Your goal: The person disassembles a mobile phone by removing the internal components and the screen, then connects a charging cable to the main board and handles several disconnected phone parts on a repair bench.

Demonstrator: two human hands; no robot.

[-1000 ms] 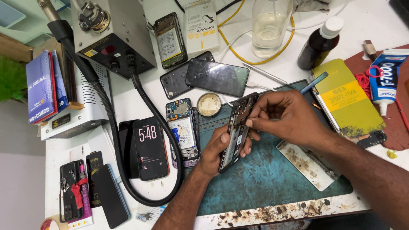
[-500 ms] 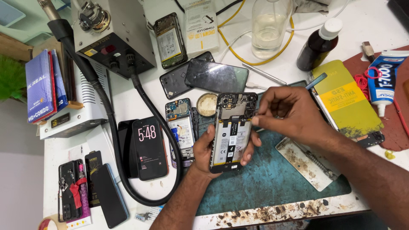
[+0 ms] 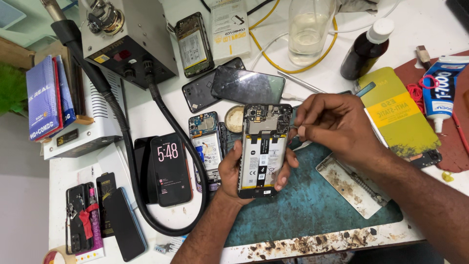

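Head view showed the left hand (image 3: pixel 234 171) gripping an opened phone (image 3: pixel 263 146) above the teal mat (image 3: pixel 312 205); its back cover was already off, battery still in. The right hand (image 3: pixel 337 124) was pinched closed beside its top edge.

White desk (image 3: pixel 146 115), teal work mat (image 3: pixel 312 205) laid on it, hot-air station (image 3: pixel 129 36), lit phone (image 3: pixel 171 168), glass jar (image 3: pixel 307 32), brown bottle (image 3: pixel 364 49), yellow anti-static sheet (image 3: pixel 395 115) placed around.

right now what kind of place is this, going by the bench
Most likely a phone repair bench: the left hand holds an opened phone, other stripped phones lie about, and a hot-air station stands behind.
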